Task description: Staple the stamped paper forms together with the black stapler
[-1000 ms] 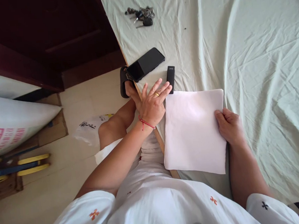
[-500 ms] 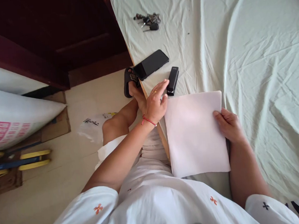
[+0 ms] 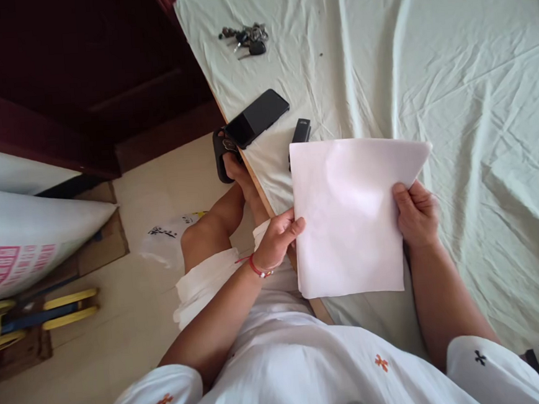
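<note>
A stack of white paper (image 3: 349,233) is raised a little over the cloth-covered surface, its upper right corner bent. My left hand (image 3: 277,240), with a red string bracelet at the wrist, is closed on the left edge, thumb on top and fingers partly hidden. On the right edge, my right hand (image 3: 417,214) pinches the sheets between thumb and curled fingers. Just beyond the top edge lies a black stapler (image 3: 300,131), its near end covered by the paper.
A black phone (image 3: 258,117) lies at the left edge of the pale green cloth (image 3: 472,167). Farther off is a bunch of keys (image 3: 250,40). On the floor to the left are a large white sack (image 3: 34,239), a yellow and blue object (image 3: 49,313) and a plastic bag (image 3: 163,238).
My left hand has come back from beside the stapler and taken hold of the paper's left edge. The paper has been lifted and moved forward, now partly covering the stapler.
</note>
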Motion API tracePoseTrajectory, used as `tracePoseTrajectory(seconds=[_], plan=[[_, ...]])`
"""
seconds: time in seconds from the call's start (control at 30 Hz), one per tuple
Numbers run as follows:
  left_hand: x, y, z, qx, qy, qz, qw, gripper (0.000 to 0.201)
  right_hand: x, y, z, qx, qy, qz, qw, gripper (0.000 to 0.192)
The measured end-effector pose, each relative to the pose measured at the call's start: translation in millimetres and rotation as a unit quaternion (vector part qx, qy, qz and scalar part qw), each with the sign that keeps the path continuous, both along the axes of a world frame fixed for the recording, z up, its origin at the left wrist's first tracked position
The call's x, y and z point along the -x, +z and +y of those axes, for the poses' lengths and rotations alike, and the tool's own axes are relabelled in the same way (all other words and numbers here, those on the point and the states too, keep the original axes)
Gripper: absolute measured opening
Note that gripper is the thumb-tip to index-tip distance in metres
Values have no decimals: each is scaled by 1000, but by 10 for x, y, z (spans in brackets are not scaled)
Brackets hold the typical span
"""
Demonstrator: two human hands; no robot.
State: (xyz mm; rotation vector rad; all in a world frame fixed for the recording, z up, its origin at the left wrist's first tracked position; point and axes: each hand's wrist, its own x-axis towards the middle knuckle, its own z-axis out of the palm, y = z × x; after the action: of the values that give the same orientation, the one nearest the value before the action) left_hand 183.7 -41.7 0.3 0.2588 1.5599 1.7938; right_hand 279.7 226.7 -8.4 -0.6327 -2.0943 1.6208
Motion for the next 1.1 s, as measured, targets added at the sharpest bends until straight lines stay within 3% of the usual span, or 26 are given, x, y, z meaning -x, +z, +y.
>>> tracePoseTrajectory(seconds=[0.1,0.23,0.4,0.53,0.7,0.9,1.0,1.1], plan=[[-17,51,21,59,-45,72,995,54,-1,5,-1,10,-12,11,1000,30],[-21,20,34,112,28,146,983,60,-7,-12,-1,77,-5,3,997,28],[-27,-91,31,72,72,72,992,46,6,-58,-1,122,7,-9,992,32],[1,-127,80,0,84,-17,996,38,2,-106,11,110,-8,13,994,25],[58,-150,159,20,79,-8,997,39,9,-95,27,49,-31,-13,998,22],[75,-167,228,-4,112,-18,994,41,64,-81,28,68,-98,6,993,36],[69,-243,223,-12,145,-27,989,44,44,-73,46,25,-90,-22,995,35],[59,-312,209,-17,168,-27,985,45,18,-46,49,-26,-78,-43,996,49]])
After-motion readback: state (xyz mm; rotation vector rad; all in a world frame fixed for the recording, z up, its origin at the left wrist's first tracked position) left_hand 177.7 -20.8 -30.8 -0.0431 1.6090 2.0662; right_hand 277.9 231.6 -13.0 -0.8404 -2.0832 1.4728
